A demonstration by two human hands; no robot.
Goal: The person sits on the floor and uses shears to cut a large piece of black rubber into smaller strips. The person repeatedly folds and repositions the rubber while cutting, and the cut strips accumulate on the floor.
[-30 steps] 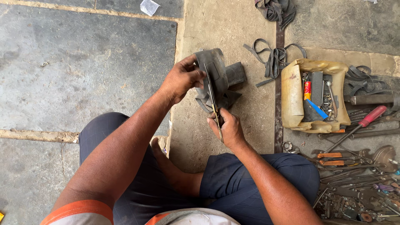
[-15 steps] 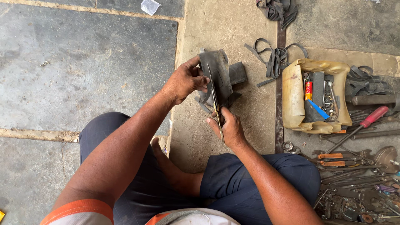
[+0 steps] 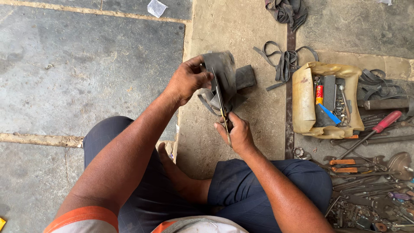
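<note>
My left hand [image 3: 187, 80] grips a folded piece of black rubber inner tube [image 3: 224, 75], holding it up over the stone floor. My right hand [image 3: 237, 133] is closed on the handles of a pair of scissors [image 3: 221, 105]. The long blades point up and away from me and run into the rubber piece. A loose end of the rubber hangs below the blades, between both hands. I sit cross-legged in dark blue trousers, and both hands work just above my right knee.
A yellowish cut plastic container [image 3: 304, 101] of small tools stands at the right. Black rubber strips [image 3: 284, 60] lie behind it. A red-handled screwdriver [image 3: 379, 125] and several pliers and wrenches [image 3: 366, 177] are spread at the right edge. A white scrap [image 3: 156, 7] lies far off.
My left hand has shifted the rubber piece slightly left and closer to upright. The scissors have moved further along the rubber. The right hand stays in nearly the same spot.
</note>
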